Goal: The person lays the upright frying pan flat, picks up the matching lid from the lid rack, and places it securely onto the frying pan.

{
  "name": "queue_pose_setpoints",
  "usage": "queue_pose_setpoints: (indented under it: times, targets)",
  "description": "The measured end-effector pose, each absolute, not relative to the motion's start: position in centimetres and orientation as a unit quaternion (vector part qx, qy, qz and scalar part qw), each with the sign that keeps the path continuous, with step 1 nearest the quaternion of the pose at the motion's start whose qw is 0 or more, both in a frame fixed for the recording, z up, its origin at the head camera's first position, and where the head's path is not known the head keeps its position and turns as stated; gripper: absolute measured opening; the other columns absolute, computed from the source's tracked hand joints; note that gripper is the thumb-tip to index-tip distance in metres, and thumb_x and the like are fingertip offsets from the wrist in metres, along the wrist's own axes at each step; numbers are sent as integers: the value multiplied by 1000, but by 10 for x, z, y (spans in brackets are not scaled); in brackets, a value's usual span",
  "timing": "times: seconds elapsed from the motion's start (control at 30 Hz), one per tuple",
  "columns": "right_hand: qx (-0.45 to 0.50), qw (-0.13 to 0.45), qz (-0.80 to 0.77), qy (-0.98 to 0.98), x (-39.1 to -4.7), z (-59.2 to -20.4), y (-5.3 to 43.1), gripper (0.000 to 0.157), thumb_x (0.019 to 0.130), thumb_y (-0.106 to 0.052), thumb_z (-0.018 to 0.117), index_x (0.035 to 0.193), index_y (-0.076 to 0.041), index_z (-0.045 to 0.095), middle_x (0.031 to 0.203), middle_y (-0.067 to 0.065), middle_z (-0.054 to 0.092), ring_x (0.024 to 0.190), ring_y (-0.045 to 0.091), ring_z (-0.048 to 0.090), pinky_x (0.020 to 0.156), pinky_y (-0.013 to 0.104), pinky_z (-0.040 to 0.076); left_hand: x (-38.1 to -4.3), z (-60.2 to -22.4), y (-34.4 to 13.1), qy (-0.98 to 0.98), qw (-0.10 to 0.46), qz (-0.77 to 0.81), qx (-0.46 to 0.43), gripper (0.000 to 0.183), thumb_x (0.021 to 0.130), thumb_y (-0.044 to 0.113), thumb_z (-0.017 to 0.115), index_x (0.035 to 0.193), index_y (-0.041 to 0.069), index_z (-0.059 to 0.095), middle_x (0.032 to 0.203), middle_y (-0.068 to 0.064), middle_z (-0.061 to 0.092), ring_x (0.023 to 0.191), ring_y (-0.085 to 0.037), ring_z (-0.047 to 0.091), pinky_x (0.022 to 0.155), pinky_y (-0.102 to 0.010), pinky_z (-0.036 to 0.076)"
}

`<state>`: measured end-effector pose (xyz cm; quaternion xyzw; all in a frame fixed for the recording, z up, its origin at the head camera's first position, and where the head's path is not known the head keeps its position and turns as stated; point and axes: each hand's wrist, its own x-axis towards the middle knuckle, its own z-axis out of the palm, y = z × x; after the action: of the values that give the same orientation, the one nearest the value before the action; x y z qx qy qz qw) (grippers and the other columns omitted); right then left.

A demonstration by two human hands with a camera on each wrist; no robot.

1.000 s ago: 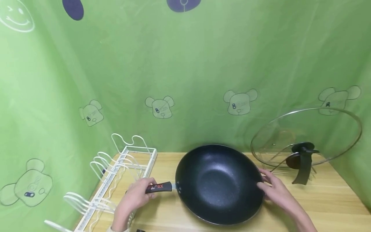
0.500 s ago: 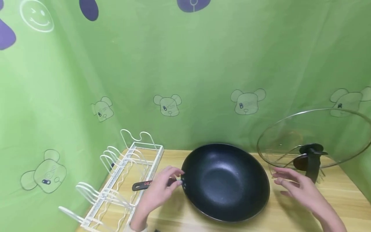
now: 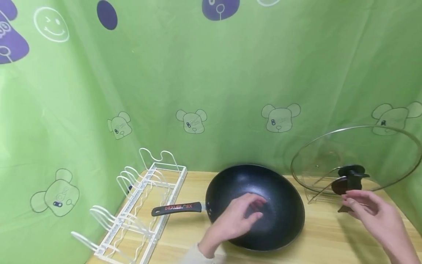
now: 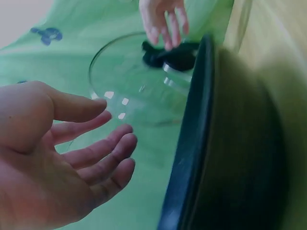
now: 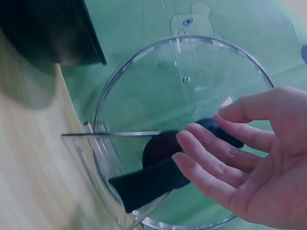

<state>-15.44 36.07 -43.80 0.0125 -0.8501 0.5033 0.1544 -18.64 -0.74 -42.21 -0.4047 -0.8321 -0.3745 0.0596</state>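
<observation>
Now right hand (image 3: 374,212) open beside glass lid (image 3: 356,157) knob; left hand (image 3: 237,220) open above wok (image 3: 283,216).

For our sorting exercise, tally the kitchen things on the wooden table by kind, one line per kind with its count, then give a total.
Black wok: 1
Glass lid: 1
White wire rack: 1
Total: 3
Neither the left hand nor the right hand holds any of them; the right hand's fingers are open near the lid's black handle.
</observation>
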Motion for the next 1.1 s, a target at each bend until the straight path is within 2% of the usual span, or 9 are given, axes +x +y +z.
queue_pose_setpoints:
  times: [0.1,0.37,0.57,0.7,0.8,0.9,0.97,1.1]
  targets:
    - [-7,168,528,-833,-152,-441,368,36,91,-11,63,126,-8,54,102,-23,64,86,-7,63,64,17,52,-184,-425,14,-833,51,-371,-407,35,90,14,63,124,16,55,112,9,60,97,0,57,83,-9,42]
    - [-54,243,509,-824,-148,-454,384,43,85,-4,69,119,-25,55,95,-34,58,81,-18,55,61,5,45,-184,-420,64,-842,4,-373,-389,37,91,21,62,128,22,54,117,11,57,100,5,53,77,-7,40]
    - [-81,218,484,-844,-152,-469,393,50,85,-17,72,128,-28,50,97,-39,51,80,-22,52,58,6,44,-189,-418,90,-857,-2,-383,-345,38,90,22,61,128,20,55,121,13,56,104,5,52,80,-10,40]
    - [-98,200,477,-850,-156,-473,397,55,85,-24,72,132,-27,45,99,-38,48,80,-22,50,58,7,44,-196,-407,111,-867,-20,-376,-327,42,90,26,61,131,23,52,124,14,54,106,3,52,83,-14,42]
    - [-107,193,471,-854,-161,-473,395,62,84,-29,73,137,-22,42,101,-33,47,81,-21,49,59,7,45,-202,-401,130,-871,-31,-387,-300,41,90,28,61,131,26,53,124,14,55,106,2,53,83,-15,43]
    - [-109,185,464,-859,-170,-468,394,70,83,-33,73,141,-19,37,101,-32,47,82,-21,48,59,8,45,-210,-402,149,-874,-35,-406,-266,38,91,23,59,129,26,55,121,14,58,101,2,55,80,-14,44]
    - [-109,181,469,-858,-174,-467,395,72,82,-32,74,142,-21,35,101,-32,48,82,-21,48,58,8,45,-213,-405,162,-871,-54,-426,-239,39,91,17,57,129,28,56,117,15,60,92,2,57,72,-14,45]
    - [-104,191,485,-847,-178,-468,396,68,81,-26,75,139,-27,38,96,-35,49,79,-22,49,58,7,45,-216,-412,182,-869,-78,-443,-209,53,83,7,62,129,32,55,115,16,61,75,0,55,57,-18,43]
